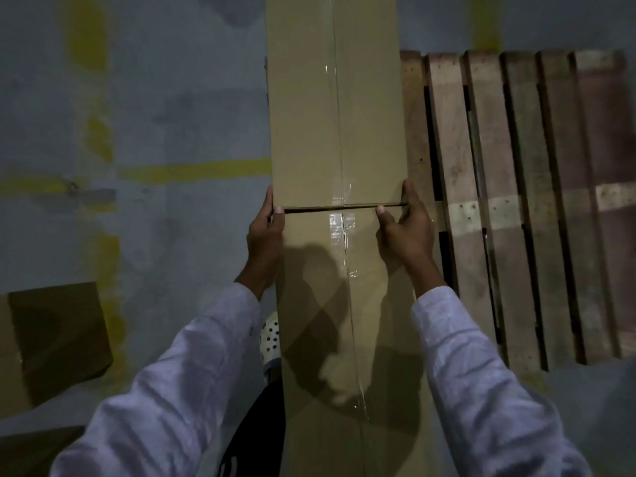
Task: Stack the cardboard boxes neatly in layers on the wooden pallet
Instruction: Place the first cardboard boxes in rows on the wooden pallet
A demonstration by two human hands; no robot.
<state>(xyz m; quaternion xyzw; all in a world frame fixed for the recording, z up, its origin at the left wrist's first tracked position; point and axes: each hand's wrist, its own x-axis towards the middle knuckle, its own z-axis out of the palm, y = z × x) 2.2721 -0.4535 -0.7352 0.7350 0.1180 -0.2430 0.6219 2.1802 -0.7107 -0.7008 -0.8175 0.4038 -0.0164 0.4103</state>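
A long brown cardboard box (334,108) with clear tape down its middle lies along the left side of the wooden pallet (516,201). A second taped box (330,321) lies end to end with it, nearer to me. My left hand (265,235) grips the far box's near left corner, thumb on the seam between the boxes. My right hand (406,228) grips its near right corner, thumb on the seam and fingers round the side.
Bare pallet slats stretch to the right of the boxes. More cardboard boxes (58,339) sit on the grey concrete floor at the lower left. Worn yellow lines (192,170) mark the floor. A white perforated shoe (270,335) shows beside the near box.
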